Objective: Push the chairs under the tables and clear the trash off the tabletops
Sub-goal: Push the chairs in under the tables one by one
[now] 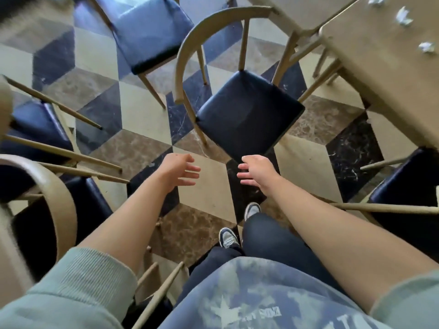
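The chair step was in hand, judging by the reach and the loose chairs. At lower left stood two chairs [35, 186], crowded together; a third [152, 32] sat upper left, clear of any table. Left of centre the left hand [180, 172] hung open, fingers spread, holding nothing. Centre frame, a fourth chair [249, 115] stood skewed, its seat corner just above the hands. The right hand [256, 170] was likewise open and empty, near that corner but not touching. At the right edge a fifth chair [408, 186] showed partly. Upper right, the table [370, 67] carried three paper wads [403, 16], uncleared. The next move probably called for gripping the fourth chair and turning it toward the table.
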Tool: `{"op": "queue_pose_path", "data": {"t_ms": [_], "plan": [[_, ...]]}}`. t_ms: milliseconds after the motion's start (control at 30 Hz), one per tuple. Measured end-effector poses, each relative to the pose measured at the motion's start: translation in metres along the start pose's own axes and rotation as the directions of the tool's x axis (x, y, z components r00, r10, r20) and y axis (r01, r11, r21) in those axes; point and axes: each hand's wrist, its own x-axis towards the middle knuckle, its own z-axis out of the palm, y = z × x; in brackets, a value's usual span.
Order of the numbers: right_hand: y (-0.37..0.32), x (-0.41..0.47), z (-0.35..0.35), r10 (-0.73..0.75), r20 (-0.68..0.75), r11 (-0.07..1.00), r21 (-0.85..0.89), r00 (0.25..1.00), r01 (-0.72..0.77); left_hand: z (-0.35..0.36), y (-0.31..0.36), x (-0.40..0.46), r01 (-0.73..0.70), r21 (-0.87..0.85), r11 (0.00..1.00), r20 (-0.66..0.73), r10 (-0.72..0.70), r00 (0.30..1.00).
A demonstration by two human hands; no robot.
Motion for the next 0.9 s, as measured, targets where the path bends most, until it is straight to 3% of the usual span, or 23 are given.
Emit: {"op": "queue_pose_path", "data": {"t_ms": [200, 367, 600, 700, 767, 833, 900], "plan": [[-0.064, 0.064, 0.063, 0.052, 0.037, 0.995, 0.08, 0.998, -0.055, -0.046, 0.059, 0.046, 0.03, -0.004, 1.0, -0.023, -0.03, 0.999], [-0.122, 0.106, 0.117, 0.118, 0.159, 0.989, 0.074, 0.98, -0.131, -0.096, 0.135, 0.085, 0.065, 0.071, 0.995, -0.085, -0.059, 0.995], [-0.191, 0.153, 0.169, 0.215, 0.203, 0.961, 0.129, 0.955, -0.244, -0.121, 0.24, 0.167, -0.052, 0.227, 0.973, -0.061, 0.067, 0.996], [-0.206, 0.18, 0.195, 0.359, 0.211, 0.891, 0.214, 0.909, -0.401, -0.117, 0.282, 0.212, -0.102, 0.287, 0.952, -0.018, 0.112, 0.994], [-0.21, 0.194, 0.212, 0.405, 0.234, 0.795, 0.388, 0.884, -0.467, -0.111, 0.312, 0.242, -0.148, 0.341, 0.928, 0.059, 0.136, 0.989], [-0.209, 0.2, 0.224, 0.4, 0.209, 0.657, 0.613, 0.892, -0.439, -0.1, 0.335, 0.262, -0.159, 0.394, 0.905, 0.154, 0.106, 0.982], [-0.209, 0.205, 0.232, 0.426, 0.158, 0.573, 0.715, 0.891, -0.4, -0.092, 0.358, 0.274, -0.175, 0.435, 0.884, 0.231, 0.078, 0.97]]}}
